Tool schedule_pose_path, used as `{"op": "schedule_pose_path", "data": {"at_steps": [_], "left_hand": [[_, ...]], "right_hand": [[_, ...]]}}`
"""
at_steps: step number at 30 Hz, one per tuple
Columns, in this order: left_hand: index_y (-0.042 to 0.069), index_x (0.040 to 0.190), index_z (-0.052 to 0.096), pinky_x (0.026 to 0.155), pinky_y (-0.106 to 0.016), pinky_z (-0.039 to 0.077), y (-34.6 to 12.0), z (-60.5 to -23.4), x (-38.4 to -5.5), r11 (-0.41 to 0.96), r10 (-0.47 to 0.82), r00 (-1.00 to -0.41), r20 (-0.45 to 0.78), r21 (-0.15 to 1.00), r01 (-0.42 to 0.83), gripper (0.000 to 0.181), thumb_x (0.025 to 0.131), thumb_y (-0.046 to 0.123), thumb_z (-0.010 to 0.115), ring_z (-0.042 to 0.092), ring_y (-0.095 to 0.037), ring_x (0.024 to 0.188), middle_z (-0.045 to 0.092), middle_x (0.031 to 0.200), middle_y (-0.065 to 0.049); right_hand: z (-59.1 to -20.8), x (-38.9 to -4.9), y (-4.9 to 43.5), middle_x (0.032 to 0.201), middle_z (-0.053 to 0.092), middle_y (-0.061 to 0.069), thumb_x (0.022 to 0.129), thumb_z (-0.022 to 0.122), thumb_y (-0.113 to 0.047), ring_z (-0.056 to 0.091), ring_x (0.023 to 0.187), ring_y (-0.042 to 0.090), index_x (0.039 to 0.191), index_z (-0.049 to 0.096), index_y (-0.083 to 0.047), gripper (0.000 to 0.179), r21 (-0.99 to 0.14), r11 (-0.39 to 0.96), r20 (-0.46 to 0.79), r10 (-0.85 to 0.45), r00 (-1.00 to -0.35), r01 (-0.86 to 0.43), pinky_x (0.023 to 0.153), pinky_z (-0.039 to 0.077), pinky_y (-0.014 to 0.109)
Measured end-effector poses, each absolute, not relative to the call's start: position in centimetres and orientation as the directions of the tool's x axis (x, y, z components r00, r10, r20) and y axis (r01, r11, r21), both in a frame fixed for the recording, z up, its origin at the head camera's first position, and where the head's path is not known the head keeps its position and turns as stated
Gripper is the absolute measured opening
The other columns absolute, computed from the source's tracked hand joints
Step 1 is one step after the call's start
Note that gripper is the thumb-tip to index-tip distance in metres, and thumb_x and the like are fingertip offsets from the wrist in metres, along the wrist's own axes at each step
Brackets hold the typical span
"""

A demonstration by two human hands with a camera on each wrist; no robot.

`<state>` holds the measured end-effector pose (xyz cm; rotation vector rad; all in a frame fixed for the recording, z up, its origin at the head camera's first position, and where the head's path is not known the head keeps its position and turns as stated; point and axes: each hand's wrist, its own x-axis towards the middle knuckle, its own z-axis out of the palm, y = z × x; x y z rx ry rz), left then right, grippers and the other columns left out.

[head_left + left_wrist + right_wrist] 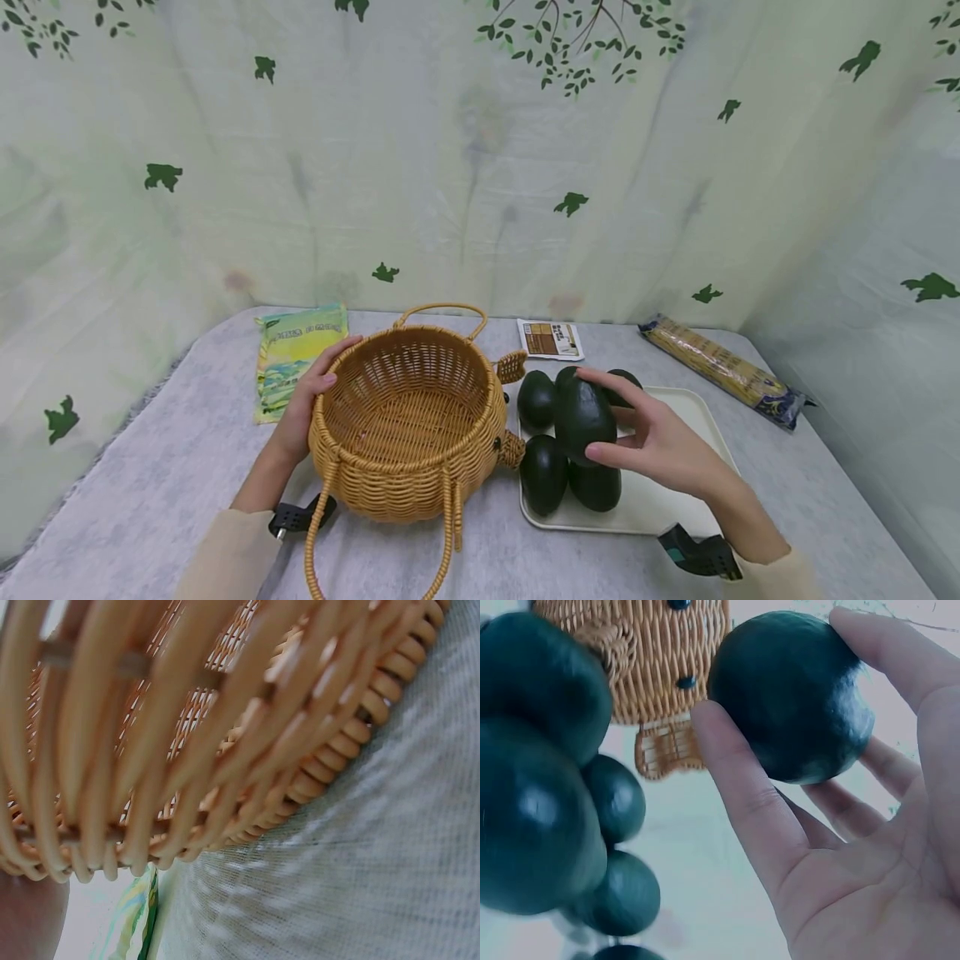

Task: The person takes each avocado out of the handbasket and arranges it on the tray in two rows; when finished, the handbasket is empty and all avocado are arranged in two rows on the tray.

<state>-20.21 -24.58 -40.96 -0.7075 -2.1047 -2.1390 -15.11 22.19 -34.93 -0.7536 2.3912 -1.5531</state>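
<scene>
A dark green avocado (583, 417) is held in my right hand (660, 433) above other avocados (543, 475) on a cream tray (682, 517). In the right wrist view the thumb and fingers (739, 776) span the held avocado (791, 697). To the left stands a round wicker basket (405, 492) with an animal face and two looped handles, its inside bare. My left hand (303, 408) grips its left rim, thumb near the top edge. Basket weave (187, 735) fills most of the left wrist view, hiding the left fingers.
Behind the left hand lies a green-yellow packet (300, 342). A small white-and-brown packet (551, 340) lies beyond the avocados, and a long noodle-like package (720, 367) lies at the back right. A leaf-printed curtain (420, 167) hangs behind the grey cloth-covered table (135, 492).
</scene>
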Motion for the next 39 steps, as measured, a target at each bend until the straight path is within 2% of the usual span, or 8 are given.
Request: {"op": "schedule_pose_path", "data": {"at_steps": [6, 9, 12, 18, 25, 31, 39], "left_hand": [[0.006, 0.162, 0.027, 0.104, -0.028, 0.047, -24.6, -41.0, -20.3, -0.067, 0.273, -0.892, 0.360, 0.932, 0.356, 0.057, 0.107, 0.020, 0.028, 0.043, -0.025, 0.140, 0.040, 0.153, -0.005], [0.005, 0.162, 0.026, 0.105, -0.028, 0.047, -24.6, -41.0, -20.2, -0.066, 0.276, -0.891, 0.359, 0.932, 0.355, 0.058, 0.107, 0.019, 0.028, 0.043, -0.025, 0.140, 0.040, 0.153, -0.003], [0.009, 0.162, 0.028, 0.104, -0.028, 0.047, -24.6, -40.9, -20.1, -0.055, 0.274, -0.896, 0.349, 0.936, 0.347, 0.057, 0.106, 0.020, 0.027, 0.042, -0.024, 0.140, 0.040, 0.153, -0.001], [0.010, 0.163, 0.027, 0.104, -0.028, 0.046, -24.5, -40.8, -20.1, -0.036, 0.269, -0.904, 0.333, 0.941, 0.336, 0.058, 0.107, 0.023, 0.027, 0.040, -0.025, 0.141, 0.039, 0.153, 0.001], [0.013, 0.163, 0.029, 0.104, -0.029, 0.047, -24.5, -40.8, -20.1, -0.047, 0.276, -0.902, 0.331, 0.943, 0.331, 0.057, 0.107, 0.023, 0.027, 0.042, -0.025, 0.141, 0.039, 0.153, 0.000], [0.015, 0.163, 0.029, 0.104, -0.029, 0.047, -24.4, -40.8, -20.0, -0.043, 0.279, -0.906, 0.320, 0.946, 0.321, 0.057, 0.107, 0.024, 0.027, 0.040, -0.026, 0.141, 0.038, 0.154, -0.001], [0.015, 0.163, 0.029, 0.103, -0.029, 0.048, -24.4, -40.7, -20.0, -0.050, 0.286, -0.903, 0.321, 0.946, 0.320, 0.057, 0.107, 0.024, 0.027, 0.042, -0.026, 0.141, 0.037, 0.154, -0.004]], "right_hand": [[-35.1, -15.5, 23.8, 0.157, 0.039, 0.019, 0.093, 0.077, -0.016, 0.062, 0.122, 0.047, 0.158, 0.039, -0.028, 0.076, -0.863, 0.380, 0.111, -0.500, -0.859, -0.333, 0.079, 0.060, 0.033], [-35.1, -15.6, 24.4, 0.157, 0.039, 0.020, 0.093, 0.076, -0.015, 0.061, 0.123, 0.049, 0.157, 0.040, -0.027, 0.075, -0.867, 0.376, 0.102, -0.507, -0.856, -0.327, 0.079, 0.061, 0.034], [-35.2, -15.9, 25.1, 0.159, 0.036, 0.020, 0.094, 0.076, -0.013, 0.060, 0.124, 0.050, 0.157, 0.040, -0.025, 0.074, -0.873, 0.366, 0.098, -0.517, -0.850, -0.323, 0.078, 0.061, 0.035], [-35.4, -16.4, 26.5, 0.159, 0.033, 0.018, 0.093, 0.075, -0.011, 0.063, 0.120, 0.047, 0.156, 0.040, -0.021, 0.072, -0.871, 0.379, 0.073, -0.527, -0.847, -0.312, 0.078, 0.061, 0.036], [-35.7, -16.9, 28.1, 0.161, 0.026, 0.018, 0.092, 0.077, -0.017, 0.059, 0.123, 0.047, 0.151, 0.044, -0.026, 0.068, -0.858, 0.446, -0.033, -0.541, -0.840, -0.254, 0.081, 0.060, 0.038], [-35.9, -17.0, 29.0, 0.161, 0.023, 0.021, 0.092, 0.078, -0.023, 0.058, 0.123, 0.047, 0.154, 0.040, -0.021, 0.072, -0.827, 0.527, -0.133, -0.524, -0.841, -0.197, 0.079, 0.058, 0.043], [-36.7, -17.3, 29.8, 0.162, 0.028, 0.023, 0.090, 0.080, -0.032, 0.055, 0.127, 0.048, 0.151, 0.042, -0.023, 0.072, -0.770, 0.605, -0.190, -0.523, -0.831, -0.205, 0.088, 0.055, 0.052]]}}
